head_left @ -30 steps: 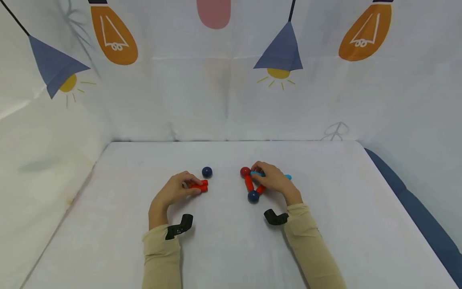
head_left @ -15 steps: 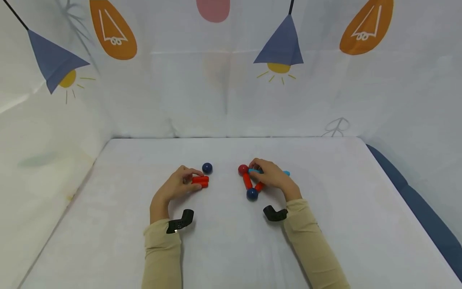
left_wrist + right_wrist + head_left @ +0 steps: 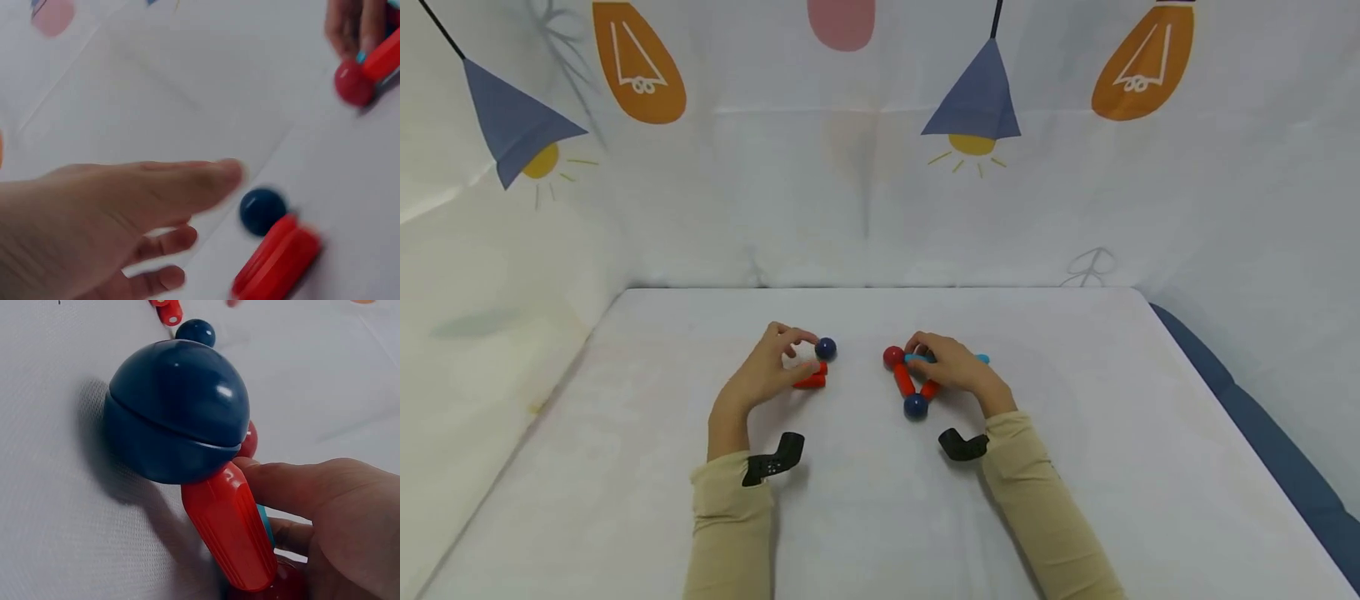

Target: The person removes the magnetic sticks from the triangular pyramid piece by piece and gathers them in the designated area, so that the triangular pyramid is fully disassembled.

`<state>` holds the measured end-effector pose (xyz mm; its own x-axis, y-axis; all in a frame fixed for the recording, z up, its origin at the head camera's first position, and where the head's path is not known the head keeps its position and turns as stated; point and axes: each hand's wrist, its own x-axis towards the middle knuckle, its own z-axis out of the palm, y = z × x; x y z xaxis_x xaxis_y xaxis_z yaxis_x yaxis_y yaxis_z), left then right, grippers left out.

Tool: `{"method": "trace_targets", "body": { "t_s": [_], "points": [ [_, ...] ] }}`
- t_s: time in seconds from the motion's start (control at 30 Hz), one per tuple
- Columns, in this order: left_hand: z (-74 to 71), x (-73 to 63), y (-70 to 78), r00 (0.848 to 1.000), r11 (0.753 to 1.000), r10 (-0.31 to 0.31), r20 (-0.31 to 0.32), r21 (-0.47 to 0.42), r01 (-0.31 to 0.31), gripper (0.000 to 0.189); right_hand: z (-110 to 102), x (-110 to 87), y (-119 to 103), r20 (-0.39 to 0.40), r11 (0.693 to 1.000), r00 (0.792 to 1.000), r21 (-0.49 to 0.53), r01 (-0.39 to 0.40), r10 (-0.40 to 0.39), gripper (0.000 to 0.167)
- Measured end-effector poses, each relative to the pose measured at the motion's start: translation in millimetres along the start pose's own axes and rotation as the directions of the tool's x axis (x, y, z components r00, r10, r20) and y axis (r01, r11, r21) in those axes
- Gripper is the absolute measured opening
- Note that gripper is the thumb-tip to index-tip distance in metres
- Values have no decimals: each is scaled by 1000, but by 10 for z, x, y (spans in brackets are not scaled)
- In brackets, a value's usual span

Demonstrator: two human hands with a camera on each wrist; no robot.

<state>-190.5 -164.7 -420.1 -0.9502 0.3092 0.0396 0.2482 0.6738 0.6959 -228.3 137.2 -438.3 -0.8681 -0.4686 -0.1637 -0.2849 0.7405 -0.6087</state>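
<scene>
My left hand (image 3: pixel 763 367) is beside a loose dark blue ball (image 3: pixel 825 348), thumb and fingers apart. In the left wrist view its straight fingers end just short of that ball (image 3: pixel 263 211). Two red rods (image 3: pixel 277 259) lie side by side against the ball. My right hand (image 3: pixel 953 364) pinches the light blue rod (image 3: pixel 917 358) of a ball-and-rod triangle. A red ball (image 3: pixel 893 357) forms its left corner and a dark blue ball (image 3: pixel 915 407) the near corner, with a red rod (image 3: pixel 903 381) between them. Another red rod (image 3: pixel 231 528) runs to a red ball (image 3: pixel 287 581) partly hidden by the hand.
The white table (image 3: pixel 865 517) meets a white cloth wall (image 3: pixel 760 200) with printed lamps at its far edge. A dark blue shape (image 3: pixel 1240 408) lies beyond the right edge. Each wrist carries a black camera mount (image 3: pixel 773 461).
My left hand has let go of the red rods and moved up to the loose blue ball; the rods stay on the table. My right hand keeps holding the triangle, with little movement.
</scene>
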Motion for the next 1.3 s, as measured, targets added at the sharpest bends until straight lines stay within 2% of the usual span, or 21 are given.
{"method": "trace_targets", "body": {
  "t_s": [0.1,0.13,0.23,0.33,0.43,0.53,0.67,0.87,0.93,1.07,1.17,1.3],
  "points": [
    [181,104,178,993,993,116,-36,-10,-116,33,24,-18,-6,10,1000,1000,4,17,-17,24],
    [266,142,232,989,989,146,-30,-18,-146,33,30,-23,-6,16,1000,999,0,28,-28,24],
    [540,250,345,978,978,205,43,-33,-204,38,40,-38,0,30,997,997,0,74,-74,23],
    [760,313,366,971,975,218,96,-54,-214,41,39,-36,3,28,993,992,3,122,-122,21],
    [883,351,311,972,971,226,72,-93,-219,38,31,-23,5,16,990,990,8,138,-138,20],
    [946,364,252,978,966,210,16,-154,-205,35,26,-15,4,4,992,992,8,127,-127,20],
    [1018,379,213,983,966,179,-47,-182,-185,33,10,-14,29,-39,996,995,-16,92,-93,19],
    [1062,378,181,982,971,154,-108,-169,-171,30,-24,-48,48,-123,998,991,-39,43,-48,26],
    [1073,381,181,980,972,157,-119,-155,-174,29,-27,-93,7,-172,997,983,-54,53,-62,28],
    [1093,382,185,965,965,203,-163,-131,-225,29,41,-224,-129,-252,987,960,-131,92,-123,24],
    [1100,376,179,955,960,232,-183,-116,-255,29,158,-336,-225,-239,971,961,-222,87,-140,24],
    [1097,365,150,953,959,246,-177,-100,-266,29,316,-423,-315,-235,946,964,-320,40,-120,27]
  ]
}}
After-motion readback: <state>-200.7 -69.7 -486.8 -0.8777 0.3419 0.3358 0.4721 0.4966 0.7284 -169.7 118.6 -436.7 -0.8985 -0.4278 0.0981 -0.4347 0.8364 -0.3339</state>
